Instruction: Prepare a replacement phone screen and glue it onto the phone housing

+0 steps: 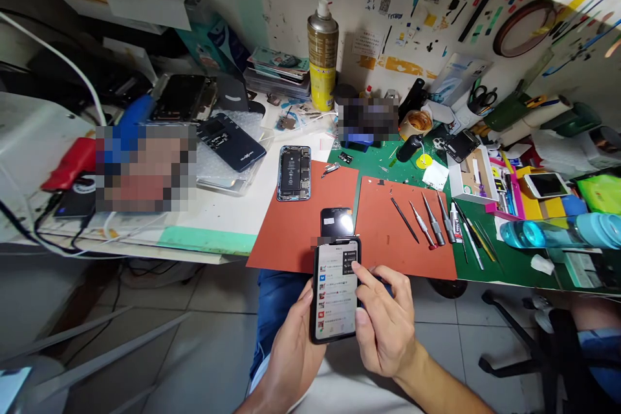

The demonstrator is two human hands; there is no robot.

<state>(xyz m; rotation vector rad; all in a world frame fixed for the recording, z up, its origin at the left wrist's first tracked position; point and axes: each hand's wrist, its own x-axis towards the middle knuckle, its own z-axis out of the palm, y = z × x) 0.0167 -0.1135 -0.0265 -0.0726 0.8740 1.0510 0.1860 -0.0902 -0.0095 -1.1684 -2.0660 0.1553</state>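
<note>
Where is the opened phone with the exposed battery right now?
In the head view, the opened phone lies just left of centre, at the far-left corner of the left orange-brown mat, beyond the held phone in the left hand.

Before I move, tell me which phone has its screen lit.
The black-framed phone in the left hand: its bright screen shows a list. The opened phone farther up the table shows its battery instead.

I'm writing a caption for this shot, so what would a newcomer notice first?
Probably the lit phone in the left hand, low in the middle, with the right hand at its screen. Next, perhaps, the opened phone, insides bare, at the edge of the reddish mat, and the tall yellow can at the back.
</note>
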